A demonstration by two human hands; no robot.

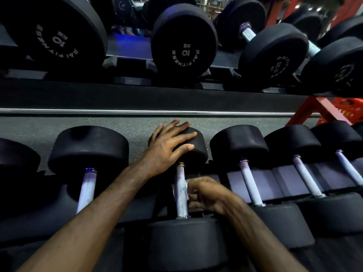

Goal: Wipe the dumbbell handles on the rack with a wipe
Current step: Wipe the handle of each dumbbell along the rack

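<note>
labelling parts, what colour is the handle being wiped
Silvery metal with a bluish-purple tint, knurled handle; seen best in the head view.

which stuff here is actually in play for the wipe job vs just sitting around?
In play: left hand resting on the dumbbell head; right hand holding the wipe against the handle.
Sitting around: neighbouring dumbbells, upper-shelf 10 kg dumbbells, red frame.

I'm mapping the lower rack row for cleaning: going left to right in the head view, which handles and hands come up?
Bare handle → left hand on a dumbbell head → handle being wiped → right hand holding wipe → three more bare handles.
</note>
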